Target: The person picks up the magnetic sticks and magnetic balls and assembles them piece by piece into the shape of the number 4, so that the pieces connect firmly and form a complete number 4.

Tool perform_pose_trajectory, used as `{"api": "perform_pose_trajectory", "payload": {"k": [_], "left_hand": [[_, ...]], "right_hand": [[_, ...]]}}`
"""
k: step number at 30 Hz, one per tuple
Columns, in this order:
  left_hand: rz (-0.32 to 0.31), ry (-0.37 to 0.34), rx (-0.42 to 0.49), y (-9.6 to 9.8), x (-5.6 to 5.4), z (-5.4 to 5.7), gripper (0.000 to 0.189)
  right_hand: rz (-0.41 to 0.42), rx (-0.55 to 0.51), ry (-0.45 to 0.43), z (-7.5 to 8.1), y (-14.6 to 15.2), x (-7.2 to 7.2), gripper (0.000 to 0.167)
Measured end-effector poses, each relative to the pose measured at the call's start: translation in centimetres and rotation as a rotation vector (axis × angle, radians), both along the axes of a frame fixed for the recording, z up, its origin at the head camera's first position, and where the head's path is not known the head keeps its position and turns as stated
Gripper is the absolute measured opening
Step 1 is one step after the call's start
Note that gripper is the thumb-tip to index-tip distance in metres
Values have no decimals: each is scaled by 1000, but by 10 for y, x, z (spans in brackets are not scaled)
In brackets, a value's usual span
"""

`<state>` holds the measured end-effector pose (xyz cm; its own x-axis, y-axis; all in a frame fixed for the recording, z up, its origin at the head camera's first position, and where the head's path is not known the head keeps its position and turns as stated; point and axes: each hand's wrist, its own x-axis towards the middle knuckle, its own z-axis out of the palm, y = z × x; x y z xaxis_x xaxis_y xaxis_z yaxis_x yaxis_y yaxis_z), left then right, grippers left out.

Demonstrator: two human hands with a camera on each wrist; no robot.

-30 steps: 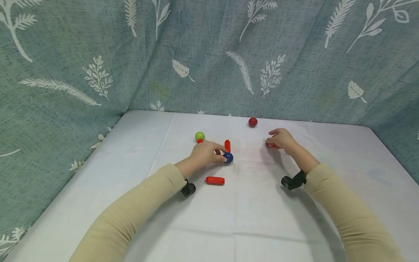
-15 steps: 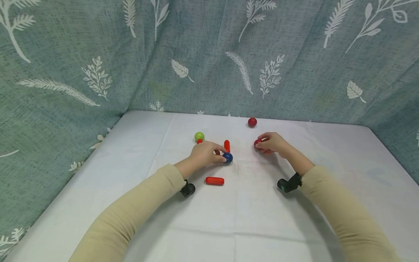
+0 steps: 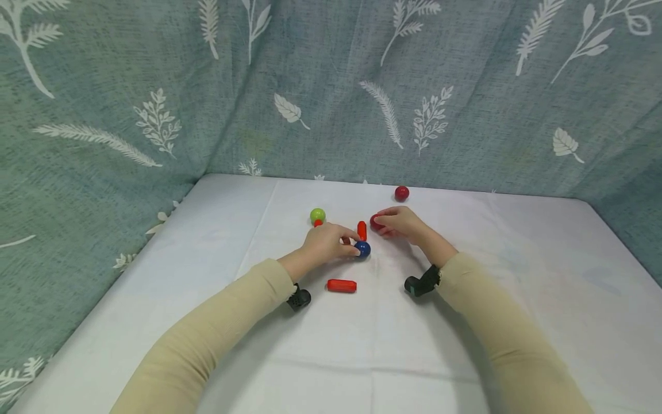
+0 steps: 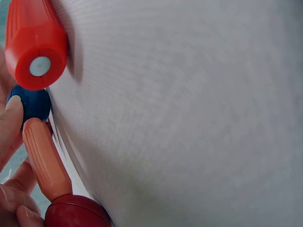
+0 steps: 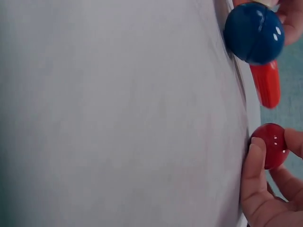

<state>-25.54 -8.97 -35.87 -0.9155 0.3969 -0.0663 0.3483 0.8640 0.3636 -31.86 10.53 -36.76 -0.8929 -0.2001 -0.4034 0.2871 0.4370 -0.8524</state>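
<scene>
In the head view, my left hand (image 3: 327, 244) pinches a shiny blue ball (image 3: 363, 249) between thumb and fingers on the white cloth. A short red ribbed rod (image 3: 362, 231) stretches away from the far side of this ball, seemingly touching it. My right hand (image 3: 402, 222) grips a red ball (image 3: 376, 222) just right of that rod; a small gap between them shows in the right wrist view. An orange ribbed rod (image 4: 46, 158) joined to a dark red ball (image 4: 78, 213) appears in the left wrist view, mostly covered by my left hand from above.
Another red rod (image 3: 342, 286) lies crosswise nearer me. A lime-green ball (image 3: 318, 216) with a red piece against it sits beyond my left hand. One more red ball (image 3: 401, 194) rests near the table's back edge, before a leaf-patterned curtain (image 3: 331, 103).
My right hand has carried the red ball leftward across the cloth, close to the red rod by the blue ball. My left hand stays on the blue ball.
</scene>
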Motion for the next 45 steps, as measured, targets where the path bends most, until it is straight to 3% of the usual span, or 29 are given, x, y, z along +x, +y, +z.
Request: {"api": "perform_pose_trajectory", "payload": {"k": [12,20,38,45], "left_hand": [[4,8,-18,1,1,2,36],[12,-3,-20,1,2,3,36],[11,-9,-15,2,2,4,36],[6,-14,-13,1,1,2,36]], "right_hand": [[-61,-63,-28,4,-20,-9,44],[-36,-61,-13,5,-23,-8,44],[-63,-66,-18,1,-23,-9,42],[-8,9,27,10,-13,3,44]]}}
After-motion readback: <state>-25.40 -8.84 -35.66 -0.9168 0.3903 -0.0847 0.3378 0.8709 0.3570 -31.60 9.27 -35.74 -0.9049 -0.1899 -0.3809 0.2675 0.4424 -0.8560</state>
